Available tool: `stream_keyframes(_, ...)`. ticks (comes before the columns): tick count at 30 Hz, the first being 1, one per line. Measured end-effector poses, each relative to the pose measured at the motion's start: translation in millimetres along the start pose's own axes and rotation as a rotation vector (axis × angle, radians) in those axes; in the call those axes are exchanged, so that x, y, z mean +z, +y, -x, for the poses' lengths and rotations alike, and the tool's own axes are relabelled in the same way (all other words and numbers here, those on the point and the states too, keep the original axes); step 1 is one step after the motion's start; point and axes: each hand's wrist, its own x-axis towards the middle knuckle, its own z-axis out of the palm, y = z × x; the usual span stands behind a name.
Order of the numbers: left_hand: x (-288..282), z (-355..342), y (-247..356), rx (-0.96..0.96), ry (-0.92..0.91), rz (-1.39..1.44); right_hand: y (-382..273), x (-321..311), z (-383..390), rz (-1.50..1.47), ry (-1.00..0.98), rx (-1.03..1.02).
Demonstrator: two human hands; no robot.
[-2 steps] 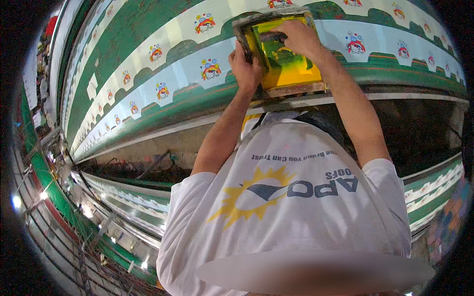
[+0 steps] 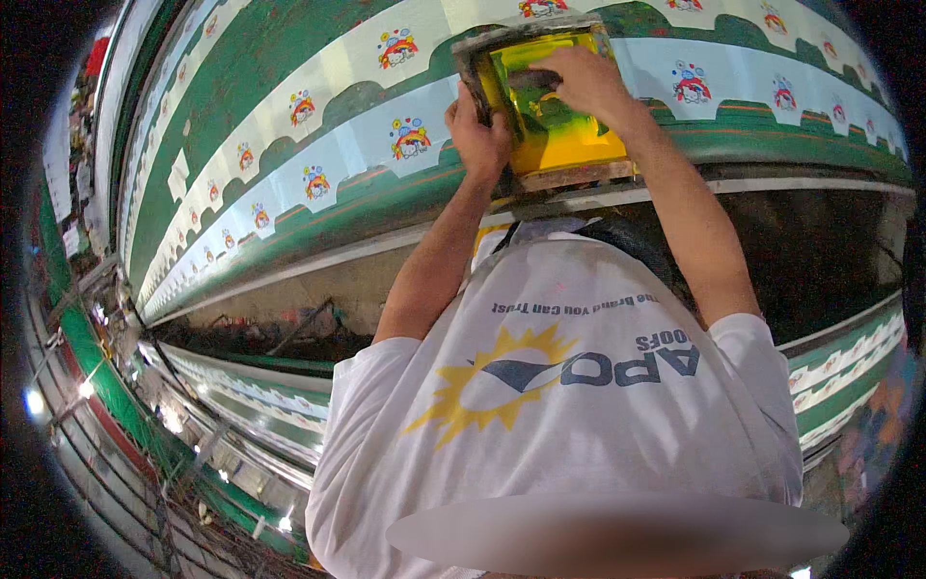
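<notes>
My left hand (image 2: 477, 140) grips the left side of a screen-printing frame (image 2: 569, 177), which lies on a long green bench with yellow ink on its mesh. My right hand (image 2: 593, 92) is inside the frame, fingers closed on a dark squeegee blade (image 2: 529, 79), partly hidden by the hand. Around the frame, rows of pale cut pieces (image 2: 424, 188) with small colourful cartoon prints (image 2: 410, 137) lie along the green bench surface (image 2: 207, 111).
A dark gap (image 2: 830, 241) runs between this bench and a second bench (image 2: 241, 381) with similar rows behind me. At the far left are green strips (image 2: 116, 396), metal bars and several lamps (image 2: 35, 399). My white shirt fills the lower middle.
My right hand and the squeegee have shifted very slightly toward me inside the frame. My left hand and the frame stay where they were.
</notes>
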Motion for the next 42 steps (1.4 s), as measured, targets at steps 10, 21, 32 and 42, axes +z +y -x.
stream_keyframes(10,3,-5,-8,0.107,0.038,0.085,-35,47,109,-0.059,0.164,0.062)
stream_keyframes(21,6,-8,-4,-0.019,0.049,0.128,-34,47,107,-0.023,0.183,0.021)
stream_keyframes(32,77,3,75,0.038,0.097,0.33,57,0,147,-0.125,0.215,0.014)
stream_keyframes(42,186,9,176,0.026,0.097,0.202,188,-44,200,0.023,0.17,0.057)
